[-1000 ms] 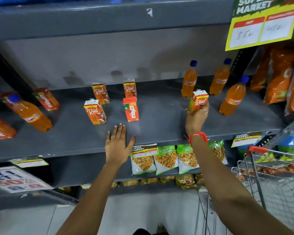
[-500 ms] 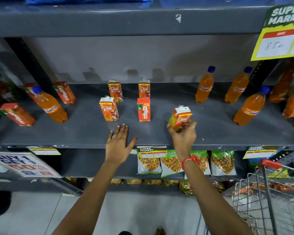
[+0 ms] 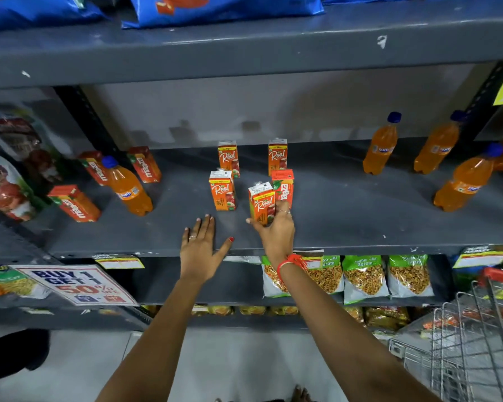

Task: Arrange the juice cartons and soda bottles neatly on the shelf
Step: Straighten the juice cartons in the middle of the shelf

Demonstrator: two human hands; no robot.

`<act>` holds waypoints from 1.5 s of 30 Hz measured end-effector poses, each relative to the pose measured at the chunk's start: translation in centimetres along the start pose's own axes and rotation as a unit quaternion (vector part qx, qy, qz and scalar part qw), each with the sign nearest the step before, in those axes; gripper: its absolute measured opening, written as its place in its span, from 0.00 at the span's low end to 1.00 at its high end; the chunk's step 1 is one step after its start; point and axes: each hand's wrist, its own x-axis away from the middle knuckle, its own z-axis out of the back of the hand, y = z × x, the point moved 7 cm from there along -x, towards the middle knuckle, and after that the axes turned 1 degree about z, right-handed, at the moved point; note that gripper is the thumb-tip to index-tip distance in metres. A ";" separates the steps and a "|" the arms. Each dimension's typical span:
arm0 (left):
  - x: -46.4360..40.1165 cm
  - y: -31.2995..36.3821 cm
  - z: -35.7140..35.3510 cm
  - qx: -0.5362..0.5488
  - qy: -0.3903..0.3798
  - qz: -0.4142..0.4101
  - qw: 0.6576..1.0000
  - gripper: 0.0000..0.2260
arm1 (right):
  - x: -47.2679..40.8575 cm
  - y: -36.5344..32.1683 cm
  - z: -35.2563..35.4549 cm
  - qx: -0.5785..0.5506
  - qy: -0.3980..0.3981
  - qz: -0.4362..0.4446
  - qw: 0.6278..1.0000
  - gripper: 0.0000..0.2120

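Right grip (image 3: 269, 224) pinching a Real juice carton (image 3: 262, 203) low on its sides, left grip (image 3: 201, 245) spread flat on shelf (image 3: 346, 224) beside; probably light, stiff-cornered, crushable if squeezed.

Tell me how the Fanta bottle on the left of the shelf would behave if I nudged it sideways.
The Fanta bottle stands tall on a narrow base, so a push near the cap would probably tip it. Its round body would likely roll once down. It looks full, so probably heavy for its size.
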 end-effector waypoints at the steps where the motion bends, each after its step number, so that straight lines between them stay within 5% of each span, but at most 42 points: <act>1: 0.0 0.0 0.0 0.000 0.001 0.001 1.000 0.39 | 0.1 -0.1 -0.2 -0.012 -0.007 0.001 1.000 0.31; 4: 0.0 -0.2 -0.1 0.000 0.000 -0.001 1.000 0.39 | 0.6 0.4 0.1 -0.097 -0.011 -0.012 0.995 0.27; 7: 0.1 -0.2 -0.2 0.000 0.002 -0.008 1.000 0.38 | 0.8 1.8 2.4 -0.187 0.080 -0.047 0.978 0.18; 9: 0.1 -0.2 -0.1 -0.001 0.005 -0.010 1.000 0.37 | -0.4 2.5 3.5 -0.180 0.096 -0.072 0.976 0.23; 16: 0.2 -0.2 0.0 0.003 0.012 -0.011 1.000 0.37 | -5.3 2.3 2.5 -0.090 -0.068 -0.078 0.991 0.37; 24: 0.3 -0.1 0.0 -0.003 0.012 -0.004 1.000 0.37 | -6.0 2.7 3.1 -0.121 -0.050 -0.075 0.989 0.23; 33: 0.2 0.0 0.3 -0.006 0.020 -0.011 1.000 0.37 | -3.2 4.0 5.5 -0.107 0.002 -0.097 0.990 0.22; 45: 1.0 -6.0 2.0 0.012 0.028 0.005 1.000 0.37 | 4.0 -0.2 -3.6 -0.188 -0.180 -0.082 0.962 0.21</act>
